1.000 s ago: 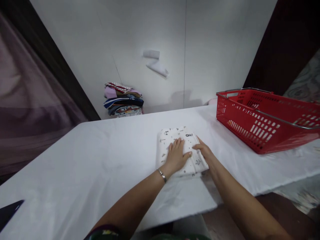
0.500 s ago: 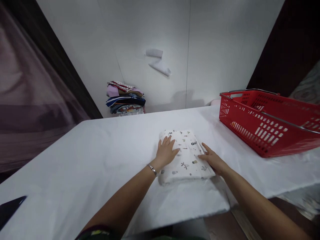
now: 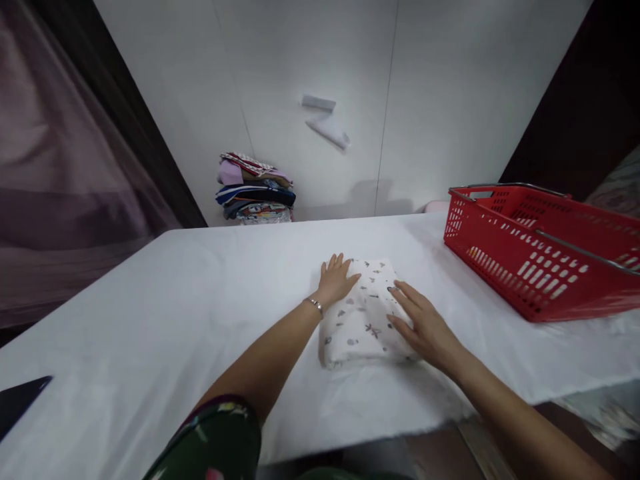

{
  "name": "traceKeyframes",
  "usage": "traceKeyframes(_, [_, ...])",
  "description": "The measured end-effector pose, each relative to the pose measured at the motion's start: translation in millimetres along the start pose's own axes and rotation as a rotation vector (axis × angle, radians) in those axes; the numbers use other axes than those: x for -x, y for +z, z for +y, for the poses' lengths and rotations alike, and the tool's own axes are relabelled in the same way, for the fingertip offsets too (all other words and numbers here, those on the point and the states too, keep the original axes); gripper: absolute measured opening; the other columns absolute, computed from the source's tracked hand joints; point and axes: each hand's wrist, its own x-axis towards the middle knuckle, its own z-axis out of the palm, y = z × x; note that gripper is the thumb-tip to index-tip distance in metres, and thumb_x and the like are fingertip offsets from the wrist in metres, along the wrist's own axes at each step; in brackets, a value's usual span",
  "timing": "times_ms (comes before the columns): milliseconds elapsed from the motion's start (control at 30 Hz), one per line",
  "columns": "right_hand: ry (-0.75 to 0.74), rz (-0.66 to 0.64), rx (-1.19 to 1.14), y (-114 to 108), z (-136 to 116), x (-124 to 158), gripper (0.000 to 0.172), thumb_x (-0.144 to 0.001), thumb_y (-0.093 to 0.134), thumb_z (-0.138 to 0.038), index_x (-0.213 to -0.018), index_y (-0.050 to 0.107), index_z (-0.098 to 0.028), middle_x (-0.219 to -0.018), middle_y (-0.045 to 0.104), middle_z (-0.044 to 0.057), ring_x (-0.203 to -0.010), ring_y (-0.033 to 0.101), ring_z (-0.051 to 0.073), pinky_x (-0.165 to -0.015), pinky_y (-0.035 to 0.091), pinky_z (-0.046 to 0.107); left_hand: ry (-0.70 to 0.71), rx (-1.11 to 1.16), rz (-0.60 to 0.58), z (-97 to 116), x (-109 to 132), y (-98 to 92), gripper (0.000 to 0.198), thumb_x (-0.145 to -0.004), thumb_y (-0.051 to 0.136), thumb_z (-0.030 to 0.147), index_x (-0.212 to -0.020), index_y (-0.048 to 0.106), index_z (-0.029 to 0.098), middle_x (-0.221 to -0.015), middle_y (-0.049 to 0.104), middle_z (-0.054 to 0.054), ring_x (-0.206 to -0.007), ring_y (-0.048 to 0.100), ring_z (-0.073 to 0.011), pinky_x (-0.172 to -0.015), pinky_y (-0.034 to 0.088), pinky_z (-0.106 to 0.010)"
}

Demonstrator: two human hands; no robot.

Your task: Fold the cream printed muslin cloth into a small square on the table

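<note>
A folded white cloth (image 3: 367,313) with small grey and tan prints lies flat on the white-covered table (image 3: 240,320). On its far left corner rests my left hand (image 3: 336,281), palm down with the fingers spread; a silver bracelet circles that wrist. My right hand (image 3: 425,327) lies over the cloth's right side, fingers stretched out and the thumb apart, covering part of that edge. Neither hand grasps anything.
To the right stands a red plastic basket (image 3: 505,260) with metal handles. A stack of folded clothes (image 3: 257,190) sits beyond the table's far edge, against the white wall. A dark flat object (image 3: 23,400) lies at the left edge.
My right hand has moved from the cloth's right edge further onto its top. My left hand has slid a little toward the far left corner. The view has shifted slightly.
</note>
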Motion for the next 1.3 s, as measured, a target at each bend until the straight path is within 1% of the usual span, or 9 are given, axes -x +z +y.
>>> traceKeyframes(67, [0.001,-0.108,0.029,16.5,-1.1,-3.8,0.055,-0.086,0.047,-0.047,-0.137,0.041,-0.026,-0.148,0.031,0.007,-0.136,0.023,0.028,-0.109,0.019,0.051,0.008,-0.034,0.002,-0.4,-13.9,8.7,0.065,-0.086,0.029,0.058,-0.138,0.034,0.020,-0.153,0.015,-0.009,-0.141,0.003,-0.0248,-0.111,0.003,-0.049])
traceKeyframes(167, [0.086,-0.257,0.099,42.9,15.1,0.8,0.058,-0.086,0.044,-0.052,-0.137,0.041,-0.024,-0.147,0.030,0.010,-0.137,0.022,0.028,-0.110,0.012,0.053,-0.022,-0.047,-0.040,-6.1,-23.3,27.1,0.067,-0.085,0.029,0.060,-0.141,0.030,0.021,-0.153,0.016,-0.008,-0.141,0.005,-0.0252,-0.111,0.002,-0.051])
traceKeyframes(333, [0.084,-0.267,0.131,58.9,34.7,11.7,0.060,-0.089,0.039,-0.054,-0.138,0.040,-0.021,-0.149,0.026,0.010,-0.139,0.017,0.026,-0.111,0.007,0.050,-0.006,-0.039,-0.016,-17.3,-23.6,46.0,0.071,-0.085,0.023,0.063,-0.143,0.025,0.022,-0.153,0.016,-0.007,-0.141,0.004,-0.0242,-0.111,0.000,-0.051])
traceKeyframes(567, [0.125,-0.304,0.070,52.2,27.1,7.4,0.059,-0.087,0.042,-0.054,-0.136,0.043,-0.021,-0.149,0.025,0.010,-0.139,0.017,0.027,-0.111,0.007,0.052,-0.044,0.060,-0.099,-14.0,-26.8,25.6,0.069,-0.085,0.028,0.061,-0.142,0.028,0.022,-0.153,0.014,-0.007,-0.141,0.003,-0.0240,-0.112,0.002,-0.049])
traceKeyframes(667, [0.188,-0.276,-0.070,44.4,38.4,-7.3,0.057,-0.086,0.043,-0.054,-0.133,0.047,-0.022,-0.147,0.031,0.009,-0.137,0.022,0.025,-0.111,0.013,0.049,-0.030,0.138,-0.110,-4.5,-4.6,9.1,0.068,-0.087,0.025,0.060,-0.141,0.028,0.021,-0.153,0.011,-0.007,-0.141,0.003,-0.0235,-0.112,0.005,-0.048])
traceKeyframes(833, [0.395,-0.044,-0.151,40.6,68.7,-65.5,0.057,-0.084,0.047,-0.049,-0.133,0.047,-0.019,-0.143,0.039,0.009,-0.133,0.032,0.025,-0.111,0.020,0.042,0.220,0.152,-0.216,9.9,70.0,1.6,0.073,-0.083,0.027,0.068,-0.141,0.030,0.023,-0.153,0.013,-0.007,-0.141,0.004,-0.0240,-0.113,0.002,-0.049])
traceKeyframes(967, [0.354,-0.050,-0.024,59.5,79.2,-104.2,0.061,-0.084,0.047,-0.047,-0.138,0.038,-0.019,-0.148,0.030,0.009,-0.138,0.020,0.026,-0.112,0.018,0.043,0.323,0.110,-0.198,5.3,111.2,11.0,0.068,-0.085,0.029,0.065,-0.140,0.033,0.026,-0.151,0.021,-0.006,-0.140,0.009,-0.0237,-0.113,0.001,-0.049])
traceKeyframes(1133, [0.373,-0.197,0.118,83.9,83.4,-107.4,0.055,-0.088,0.040,-0.046,-0.138,0.036,-0.024,-0.151,0.021,0.007,-0.138,0.019,0.028,-0.109,0.014,0.053,0.355,0.075,-0.108,-2.6,118.3,19.7,0.064,-0.087,0.028,0.061,-0.140,0.032,0.026,-0.150,0.025,-0.005,-0.140,0.012,-0.0216,-0.114,0.002,-0.047])
traceKeyframes(1300, [0.418,-0.227,-0.013,76.3,85.0,-104.6,0.057,-0.088,0.042,-0.042,-0.139,0.037,-0.017,-0.152,0.018,0.009,-0.139,0.016,0.026,-0.112,0.014,0.044,0.344,0.120,-0.131,-1.0,117.2,18.6,0.064,-0.087,0.030,0.062,-0.139,0.034,0.025,-0.150,0.026,-0.005,-0.140,0.012,-0.0211,-0.114,0.001,-0.047])
